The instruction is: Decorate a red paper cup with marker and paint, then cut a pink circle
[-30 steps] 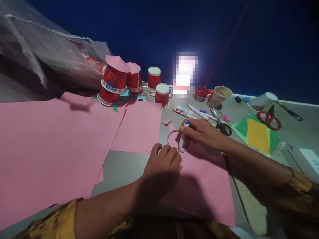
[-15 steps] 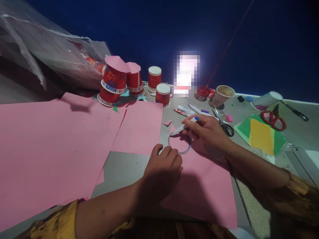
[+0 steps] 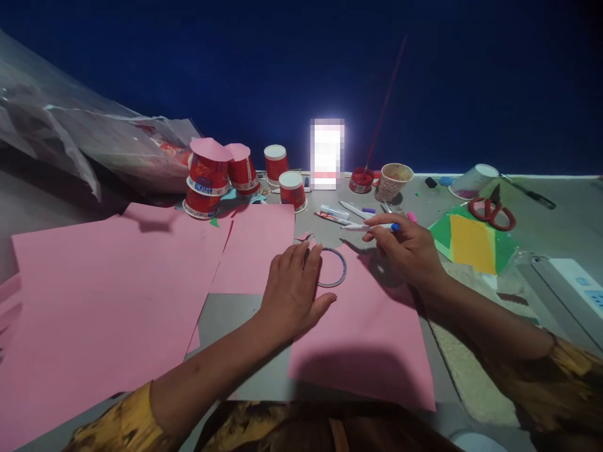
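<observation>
A thin round ring (image 3: 345, 270) with a bluish inner edge lies flat on a pink paper sheet (image 3: 362, 326). My left hand (image 3: 293, 289) is open over the sheet's left part, fingers stretched and thumb apart. Its fingertips rest at the ring's left side and hide part of it. In my right hand (image 3: 405, 248) is a white marker (image 3: 355, 228) with a blue end, pinched between thumb and fingers. The marker is held roughly level, its tip pointing left, up beyond the ring and apart from it.
Larger pink paper (image 3: 113, 301) covers the left side. Red paper cups (image 3: 207, 169), two pink-topped, stand behind it. A patterned cup (image 3: 394, 183), loose pens (image 3: 332, 218) and a bright blurred screen (image 3: 327, 154) are at the back. Red-handled scissors (image 3: 492, 213) lie on green and yellow sheets (image 3: 473, 245).
My right hand has lifted the marker away from the ring, to the right and back. The left hand has uncurled and flattened beside the ring. The whole view has shifted slightly.
</observation>
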`<state>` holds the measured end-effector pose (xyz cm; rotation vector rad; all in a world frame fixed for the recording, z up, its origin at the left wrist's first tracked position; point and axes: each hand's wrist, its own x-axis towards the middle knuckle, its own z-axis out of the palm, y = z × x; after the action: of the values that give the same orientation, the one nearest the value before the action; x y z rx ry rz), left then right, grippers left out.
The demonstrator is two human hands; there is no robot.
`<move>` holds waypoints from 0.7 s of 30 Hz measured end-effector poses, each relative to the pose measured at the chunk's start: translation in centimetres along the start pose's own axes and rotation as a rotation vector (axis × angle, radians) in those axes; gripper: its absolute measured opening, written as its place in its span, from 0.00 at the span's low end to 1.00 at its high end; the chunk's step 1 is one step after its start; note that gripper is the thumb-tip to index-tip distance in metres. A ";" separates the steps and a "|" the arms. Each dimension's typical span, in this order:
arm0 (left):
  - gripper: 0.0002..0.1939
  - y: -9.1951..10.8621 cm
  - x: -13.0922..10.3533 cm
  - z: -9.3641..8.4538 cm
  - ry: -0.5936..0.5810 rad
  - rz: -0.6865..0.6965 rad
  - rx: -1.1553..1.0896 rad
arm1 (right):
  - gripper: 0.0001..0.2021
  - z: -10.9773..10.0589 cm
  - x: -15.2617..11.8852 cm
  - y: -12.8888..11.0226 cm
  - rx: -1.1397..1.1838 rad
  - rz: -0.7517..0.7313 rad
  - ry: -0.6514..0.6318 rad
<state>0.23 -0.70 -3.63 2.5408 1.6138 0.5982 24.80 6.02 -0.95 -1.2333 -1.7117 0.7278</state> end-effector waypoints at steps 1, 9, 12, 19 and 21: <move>0.46 0.0 0.3 0.1 -0.028 -0.014 0.012 | 0.14 0.0 -0.1 0.5 -0.054 -0.053 -0.004; 0.41 0.0 1.6 0.7 0.029 -0.074 -0.028 | 0.13 0.0 0.4 3.5 -0.346 -0.382 -0.121; 0.44 -1.0 1.2 -0.6 0.054 -0.140 -0.013 | 0.14 0.0 0.7 4.0 -0.372 -0.386 -0.116; 0.36 -5.0 -2.3 -4.7 0.191 -0.263 0.171 | 0.12 -0.2 1.1 4.5 -0.433 -0.379 -0.106; 0.25 -4.7 -3.7 -5.4 0.202 -0.379 0.090 | 0.12 -0.1 1.0 4.6 -0.464 -0.374 -0.123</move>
<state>-7.14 -2.62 -0.92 2.1952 2.1627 0.7712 26.77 8.53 -4.45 -1.1296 -2.2153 0.1873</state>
